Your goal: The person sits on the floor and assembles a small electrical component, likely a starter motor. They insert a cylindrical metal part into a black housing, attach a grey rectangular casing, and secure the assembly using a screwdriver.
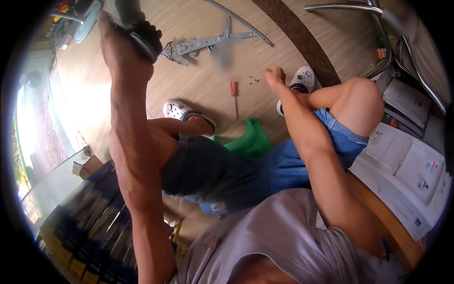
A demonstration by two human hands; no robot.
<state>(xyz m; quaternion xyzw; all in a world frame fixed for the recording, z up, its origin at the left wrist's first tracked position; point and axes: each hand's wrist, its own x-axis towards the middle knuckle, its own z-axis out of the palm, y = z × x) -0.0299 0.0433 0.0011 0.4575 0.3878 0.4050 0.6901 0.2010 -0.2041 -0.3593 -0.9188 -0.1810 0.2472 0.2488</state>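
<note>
My left hand (124, 45) is raised at the upper left, its fingers wrapped round a black and grey rounded part (142, 41) whose kind I cannot make out. Just beyond it on the floor lies a metal window regulator (196, 46) with crossed arms and a long curved rail (243, 21). My right hand (274, 76) is closed low over the floor, and whatever its fingers may hold is hidden. Several small screws (257, 80) are scattered to its left. Farther left rests a screwdriver (233, 90) with a red handle, its shaft toward me.
Between my feet in white clogs (177, 109) a green plastic stool (250, 139) shows under me. Metal chair legs (345, 7) stand at the far right. A white appliance (402, 165) is beside my right knee. Stocked shelves (90, 227) line the lower left, near a small cardboard box (87, 166).
</note>
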